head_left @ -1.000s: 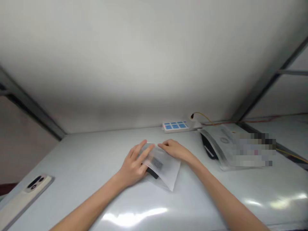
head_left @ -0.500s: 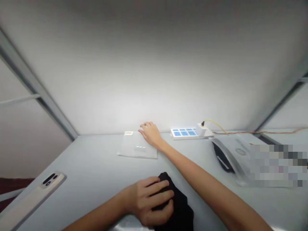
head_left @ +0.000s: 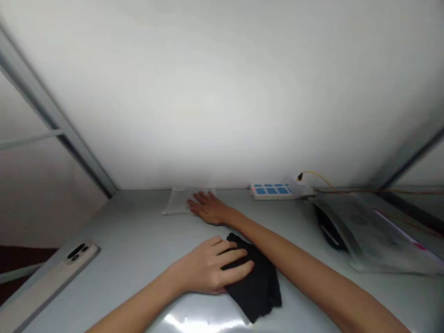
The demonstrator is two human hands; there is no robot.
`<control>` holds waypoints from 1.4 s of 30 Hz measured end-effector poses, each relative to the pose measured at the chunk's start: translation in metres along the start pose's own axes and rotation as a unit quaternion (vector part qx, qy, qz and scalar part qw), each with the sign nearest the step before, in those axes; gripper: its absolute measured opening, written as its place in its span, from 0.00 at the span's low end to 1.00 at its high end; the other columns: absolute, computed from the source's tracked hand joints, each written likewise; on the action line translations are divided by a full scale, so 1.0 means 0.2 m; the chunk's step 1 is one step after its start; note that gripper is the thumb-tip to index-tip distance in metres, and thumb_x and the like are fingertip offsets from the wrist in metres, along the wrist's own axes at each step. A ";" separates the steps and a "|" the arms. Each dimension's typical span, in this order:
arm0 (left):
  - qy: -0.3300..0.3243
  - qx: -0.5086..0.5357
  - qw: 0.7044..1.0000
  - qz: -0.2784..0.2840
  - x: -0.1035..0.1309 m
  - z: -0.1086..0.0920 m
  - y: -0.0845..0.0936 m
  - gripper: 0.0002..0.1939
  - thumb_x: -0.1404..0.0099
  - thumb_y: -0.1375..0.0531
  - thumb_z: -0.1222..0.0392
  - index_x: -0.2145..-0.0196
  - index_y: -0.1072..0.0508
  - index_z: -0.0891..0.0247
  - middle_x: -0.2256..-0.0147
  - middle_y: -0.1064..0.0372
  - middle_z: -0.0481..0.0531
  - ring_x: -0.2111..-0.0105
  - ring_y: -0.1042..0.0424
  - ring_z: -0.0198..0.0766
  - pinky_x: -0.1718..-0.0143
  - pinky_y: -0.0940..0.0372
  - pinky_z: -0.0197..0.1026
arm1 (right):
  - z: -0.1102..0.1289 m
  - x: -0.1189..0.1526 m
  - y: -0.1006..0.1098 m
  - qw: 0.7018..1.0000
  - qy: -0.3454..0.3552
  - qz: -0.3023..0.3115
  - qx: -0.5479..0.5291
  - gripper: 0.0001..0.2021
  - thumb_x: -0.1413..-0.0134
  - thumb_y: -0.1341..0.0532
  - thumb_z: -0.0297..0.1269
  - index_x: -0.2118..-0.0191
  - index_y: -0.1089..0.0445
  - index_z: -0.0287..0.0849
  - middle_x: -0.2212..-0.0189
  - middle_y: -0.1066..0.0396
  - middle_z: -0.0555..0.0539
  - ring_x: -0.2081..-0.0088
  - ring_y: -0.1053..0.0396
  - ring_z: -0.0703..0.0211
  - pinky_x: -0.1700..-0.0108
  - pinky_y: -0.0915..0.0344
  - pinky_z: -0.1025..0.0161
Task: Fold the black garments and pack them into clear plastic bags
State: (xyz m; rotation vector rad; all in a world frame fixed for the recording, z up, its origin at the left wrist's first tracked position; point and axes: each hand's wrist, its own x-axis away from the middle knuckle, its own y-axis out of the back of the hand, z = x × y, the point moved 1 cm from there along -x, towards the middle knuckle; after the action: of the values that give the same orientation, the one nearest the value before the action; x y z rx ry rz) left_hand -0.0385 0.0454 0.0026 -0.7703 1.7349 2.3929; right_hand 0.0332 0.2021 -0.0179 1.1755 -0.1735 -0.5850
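Print (head_left: 359, 219) on the right-hand bag (head_left: 388, 252) blurs unreadably; our right fingers (head_left: 204, 198) spread over a clear pouch (head_left: 178, 202); our left fingers (head_left: 238, 274) cover black cloth (head_left: 255, 292), grip unclear.

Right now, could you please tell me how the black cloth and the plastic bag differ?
The black cloth is dark and opaque, while the plastic bag is pale and translucent. The cloth has uneven edges and lies nearer the viewer; the bag has a straight near edge and lies back by the wall. The left hand covers part of the cloth, the right hand part of the bag. Both are on the table.
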 end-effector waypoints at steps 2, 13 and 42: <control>0.046 0.002 0.999 0.017 0.02 0.02 0.01 0.22 0.28 0.44 0.57 0.40 0.32 0.67 0.47 0.26 0.63 0.52 0.26 0.50 0.57 0.29 0.48 | -0.01 0.00 0.08 1.000 0.009 -0.011 -0.023 0.29 0.25 0.57 0.50 0.28 0.47 0.41 0.27 0.53 0.39 0.26 0.61 0.44 0.28 0.63 0.42; 0.207 0.082 0.971 0.080 -0.03 -0.16 0.12 0.27 0.26 0.45 0.50 0.32 0.40 0.56 0.39 0.32 0.58 0.40 0.33 0.52 0.44 0.32 0.56 | 0.31 1.26 0.24 0.943 -0.227 -0.104 -0.219 0.32 0.31 0.47 0.55 0.27 0.51 0.53 0.28 0.50 0.47 0.28 0.51 0.47 0.28 0.54 0.42; 0.559 0.109 0.799 -0.190 -0.26 -0.45 -0.03 0.19 0.29 0.45 0.55 0.43 0.26 0.58 0.52 0.21 0.60 0.55 0.22 0.54 0.57 0.28 0.52 | 0.52 1.15 0.14 0.739 -0.256 -0.366 -0.504 0.24 0.36 0.44 0.50 0.38 0.36 0.49 0.45 0.27 0.41 0.52 0.23 0.50 0.42 0.31 0.47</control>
State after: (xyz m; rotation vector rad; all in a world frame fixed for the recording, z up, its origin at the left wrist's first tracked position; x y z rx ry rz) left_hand 0.0390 -0.0234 0.0004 -2.5039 1.7385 1.3985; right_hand 0.1921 0.0065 0.0090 -0.0752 0.1646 -1.4699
